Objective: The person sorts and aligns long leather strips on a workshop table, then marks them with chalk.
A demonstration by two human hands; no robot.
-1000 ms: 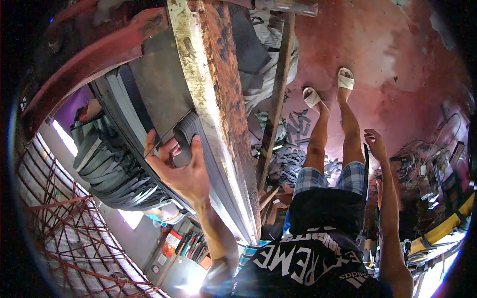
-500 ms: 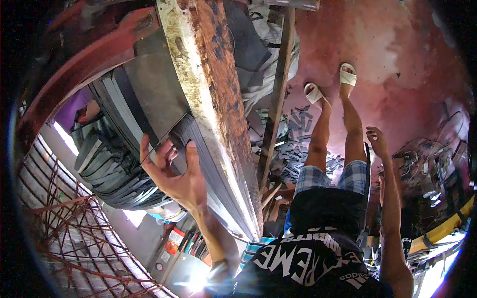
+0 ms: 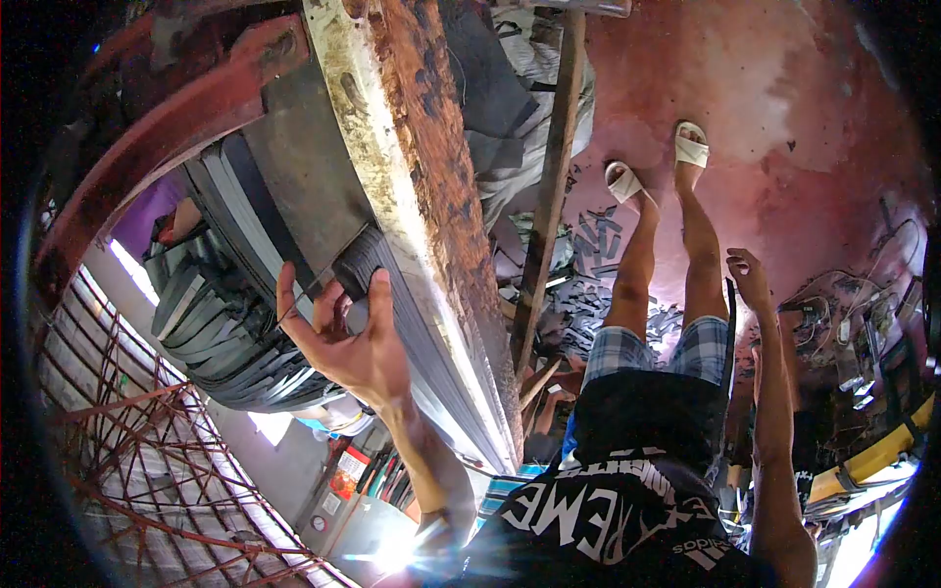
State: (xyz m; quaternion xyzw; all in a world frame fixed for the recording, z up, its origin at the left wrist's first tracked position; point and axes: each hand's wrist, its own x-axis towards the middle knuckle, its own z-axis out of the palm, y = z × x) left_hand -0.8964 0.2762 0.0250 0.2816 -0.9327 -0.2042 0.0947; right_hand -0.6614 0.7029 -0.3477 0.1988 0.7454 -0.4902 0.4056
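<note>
My left hand (image 3: pixel 355 343) reaches over a bench, at the end of a stack of long dark strips (image 3: pixel 402 304). Its thumb lies against the near side of the stack, and the bent middle fingers close round a dark end piece. One outer finger stays stretched out, with a thin dark line running beside it. My right hand (image 3: pixel 751 279) hangs down by my leg, fingers loosely bent and apart, holding nothing. A grey metal plate (image 3: pixel 309 176) lies beyond the strips.
A rusty beam with a pale edge (image 3: pixel 431 127) runs along the bench. Dark offcuts (image 3: pixel 596 240) litter the red floor near my feet. Bundled strips (image 3: pixel 230 333) hang at left, near a person's purple garment (image 3: pixel 157 216). Cables (image 3: pixel 833 294) lie at right.
My left thumb and bent fingers have closed in a little on the end of the dark strips. The right hand hangs almost as before.
</note>
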